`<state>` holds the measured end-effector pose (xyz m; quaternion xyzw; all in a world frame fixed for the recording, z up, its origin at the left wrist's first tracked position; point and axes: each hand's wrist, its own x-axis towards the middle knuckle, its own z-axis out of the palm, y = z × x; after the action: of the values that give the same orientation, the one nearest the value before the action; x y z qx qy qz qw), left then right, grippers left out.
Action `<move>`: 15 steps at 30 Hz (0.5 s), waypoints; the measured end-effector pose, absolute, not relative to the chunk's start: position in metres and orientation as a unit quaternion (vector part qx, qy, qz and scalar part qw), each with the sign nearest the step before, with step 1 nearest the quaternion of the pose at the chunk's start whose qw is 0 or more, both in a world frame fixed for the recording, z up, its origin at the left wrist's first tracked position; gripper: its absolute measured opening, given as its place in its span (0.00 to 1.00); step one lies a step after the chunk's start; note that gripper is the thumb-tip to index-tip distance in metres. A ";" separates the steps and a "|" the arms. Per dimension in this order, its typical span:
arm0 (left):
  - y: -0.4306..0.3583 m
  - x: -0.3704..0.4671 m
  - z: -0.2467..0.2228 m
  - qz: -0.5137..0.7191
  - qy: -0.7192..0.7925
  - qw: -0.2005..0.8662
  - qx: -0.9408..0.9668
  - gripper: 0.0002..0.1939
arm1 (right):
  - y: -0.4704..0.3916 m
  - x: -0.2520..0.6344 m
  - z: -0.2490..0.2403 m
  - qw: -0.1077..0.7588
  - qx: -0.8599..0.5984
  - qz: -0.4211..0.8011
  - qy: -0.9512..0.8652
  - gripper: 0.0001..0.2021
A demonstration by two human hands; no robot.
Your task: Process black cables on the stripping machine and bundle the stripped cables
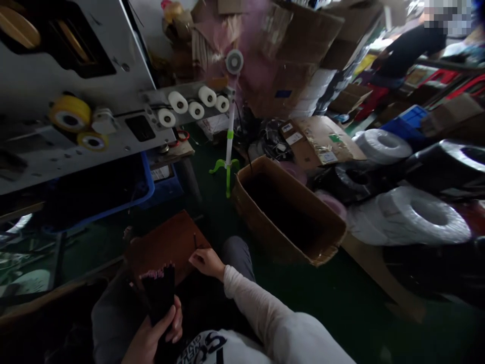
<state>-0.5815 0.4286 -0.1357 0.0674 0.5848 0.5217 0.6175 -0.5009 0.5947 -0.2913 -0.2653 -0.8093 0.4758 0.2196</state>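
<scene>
My left hand (pixel 163 327) is closed around a bundle of thin black wires (pixel 159 293), their pinkish ends pointing up and away from me. To the right of it, my right hand (pixel 208 262) pinches one short, thin black wire (pixel 195 241) that sticks up above the fingertips. Beneath both hands a reddish-brown board (pixel 166 238) lies across my lap. The lower part of the bundle is dark, so its far end cannot be made out.
A machine (pixel 102 96) with yellow and white rollers (pixel 178 102) stands at the left above a blue tray (pixel 149 189). An open cardboard box (pixel 257 215) sits to my right. Beyond are a small fan (pixel 229 126), wrapped coils (pixel 413 215) and a person (pixel 409 53).
</scene>
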 end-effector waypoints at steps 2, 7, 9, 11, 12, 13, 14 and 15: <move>0.423 -0.587 -0.134 0.537 0.575 0.614 0.069 0.13 | 0.593 -0.503 -0.290 0.218 -0.285 0.470 -0.807 0.12; 0.407 -0.597 -0.133 0.572 0.553 0.600 0.084 0.14 | 0.587 -0.512 -0.294 0.225 -0.330 0.471 -0.787 0.14; 0.400 -0.599 -0.135 0.587 0.540 0.597 0.086 0.15 | 0.587 -0.515 -0.297 0.235 -0.340 0.490 -0.767 0.14; 0.395 -0.601 -0.137 0.607 0.520 0.596 0.077 0.15 | 0.587 -0.517 -0.301 0.243 -0.339 0.508 -0.754 0.16; 0.392 -0.602 -0.138 0.618 0.508 0.595 0.071 0.16 | 0.587 -0.517 -0.302 0.243 -0.334 0.514 -0.752 0.18; 0.390 -0.604 -0.139 0.629 0.497 0.594 0.065 0.16 | 0.586 -0.517 -0.303 0.244 -0.329 0.522 -0.749 0.19; 0.388 -0.605 -0.140 0.641 0.486 0.591 0.060 0.16 | 0.586 -0.517 -0.303 0.246 -0.327 0.532 -0.741 0.20; 0.386 -0.607 -0.140 0.653 0.475 0.588 0.057 0.16 | 0.587 -0.518 -0.302 0.252 -0.331 0.544 -0.729 0.21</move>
<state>-0.6074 0.3858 -0.1404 0.0570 0.4749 0.6526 0.5877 -0.5182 0.5872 -0.3015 -0.3309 -0.7288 0.5439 0.2519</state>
